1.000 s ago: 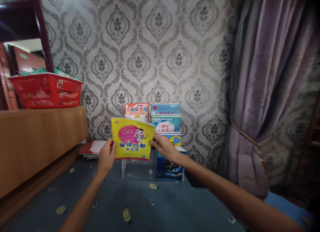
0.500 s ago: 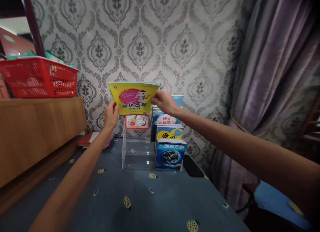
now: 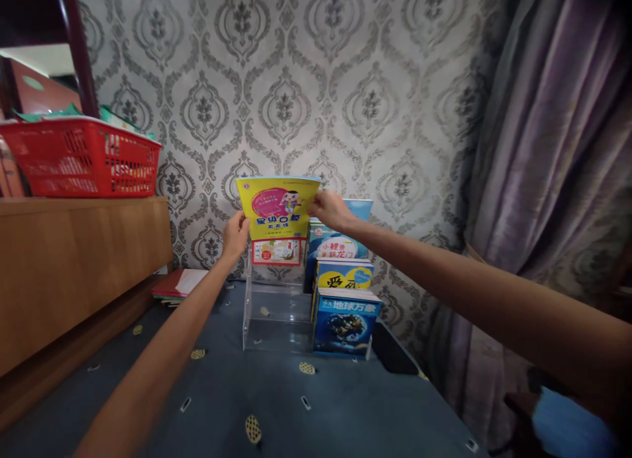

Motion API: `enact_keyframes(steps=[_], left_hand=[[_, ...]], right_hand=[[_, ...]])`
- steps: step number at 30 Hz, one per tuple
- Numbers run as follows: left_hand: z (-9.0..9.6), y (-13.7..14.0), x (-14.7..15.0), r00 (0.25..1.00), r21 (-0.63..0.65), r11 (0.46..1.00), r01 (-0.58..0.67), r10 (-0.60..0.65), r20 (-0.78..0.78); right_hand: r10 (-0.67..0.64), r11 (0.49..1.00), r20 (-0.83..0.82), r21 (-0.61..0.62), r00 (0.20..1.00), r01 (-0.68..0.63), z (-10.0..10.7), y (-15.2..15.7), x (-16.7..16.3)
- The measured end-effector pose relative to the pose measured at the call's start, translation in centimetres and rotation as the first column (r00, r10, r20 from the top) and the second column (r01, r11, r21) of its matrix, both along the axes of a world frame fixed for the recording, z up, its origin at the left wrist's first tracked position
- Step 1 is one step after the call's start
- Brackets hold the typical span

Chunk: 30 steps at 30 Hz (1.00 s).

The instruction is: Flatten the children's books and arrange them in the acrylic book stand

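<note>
A yellow workbook [image 3: 276, 204] with a pink oval and a cartoon figure is held upright between my two hands, above the left side of a clear acrylic book rack [image 3: 276, 333]. My left hand [image 3: 236, 234] pinches its left edge, and my right hand [image 3: 330, 209] grips the right edge. Just below the workbook shows a red-bordered book [image 3: 276, 253], partly covered by it. Filling the rack's right side are a blue book with a globe [image 3: 345, 326], a yellow-and-blue book [image 3: 343, 276] and a book with a pink-and-white cover [image 3: 338, 247], in steps.
Several books or folders [image 3: 180, 281] lie stacked at the left, beside a wooden cabinet [image 3: 83, 254] bearing a red basket [image 3: 83, 155]. A flat black object [image 3: 394, 347] lies right of the rack on the patterned tablecloth [image 3: 222, 405]. A curtain [image 3: 533, 181] hangs at the right.
The whole view has shifted slightly, so the scene sits lower and further right. Both hands still hold the yellow workbook, which appears more upright and slightly smaller.
</note>
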State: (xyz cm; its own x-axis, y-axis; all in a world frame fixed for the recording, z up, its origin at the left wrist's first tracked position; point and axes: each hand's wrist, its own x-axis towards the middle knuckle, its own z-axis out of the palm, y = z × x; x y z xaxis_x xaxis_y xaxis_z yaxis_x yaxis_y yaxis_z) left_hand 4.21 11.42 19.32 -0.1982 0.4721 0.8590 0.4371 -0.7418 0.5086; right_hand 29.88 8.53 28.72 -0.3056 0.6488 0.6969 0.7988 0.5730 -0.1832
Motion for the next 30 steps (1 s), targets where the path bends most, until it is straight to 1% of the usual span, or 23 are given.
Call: enact_keyframes(steps=[3,7,18,21,25,27,30], left_hand=[[-0.6,0.6,0.0,1.0,-0.016,1.0,0.015,-0.015,0.01],[-1.1,1.2,-0.4,1.0,-0.045,0.999,0.027,-0.027,0.007],[-1.1,2.4,-1.1,0.998,-0.129,0.991,0.048,-0.054,-0.044],[-1.0,2.9,-1.3,0.997,-0.157,0.987,0.033,-0.044,-0.062],[-0.4,3.8,-1.4,0.995,-0.193,0.981,0.006,-0.025,-0.098],[0.0,4.3,-1.4,0.993,-0.209,0.978,-0.008,-0.017,-0.118],[0.5,5.0,-1.5,0.989,-0.236,0.971,-0.03,-0.005,-0.146]], right_hand=[[-0.061,0.998,0.04,-0.019,0.997,0.062,-0.4,-0.2,-0.2],[-0.066,0.997,0.043,-0.048,0.997,0.068,-0.9,0.1,-0.6],[-0.04,0.992,-0.008,-0.118,0.999,0.039,-1.3,1.0,-0.5],[-0.017,0.996,-0.085,-0.091,0.996,0.01,-1.2,1.2,-0.6],[0.038,0.999,-0.205,-0.03,0.978,-0.045,-0.4,1.4,-0.8],[0.033,0.999,-0.235,0.005,0.972,-0.033,0.1,1.6,-0.9],[-0.012,0.999,-0.242,0.041,0.97,0.023,0.8,1.7,-1.0]])
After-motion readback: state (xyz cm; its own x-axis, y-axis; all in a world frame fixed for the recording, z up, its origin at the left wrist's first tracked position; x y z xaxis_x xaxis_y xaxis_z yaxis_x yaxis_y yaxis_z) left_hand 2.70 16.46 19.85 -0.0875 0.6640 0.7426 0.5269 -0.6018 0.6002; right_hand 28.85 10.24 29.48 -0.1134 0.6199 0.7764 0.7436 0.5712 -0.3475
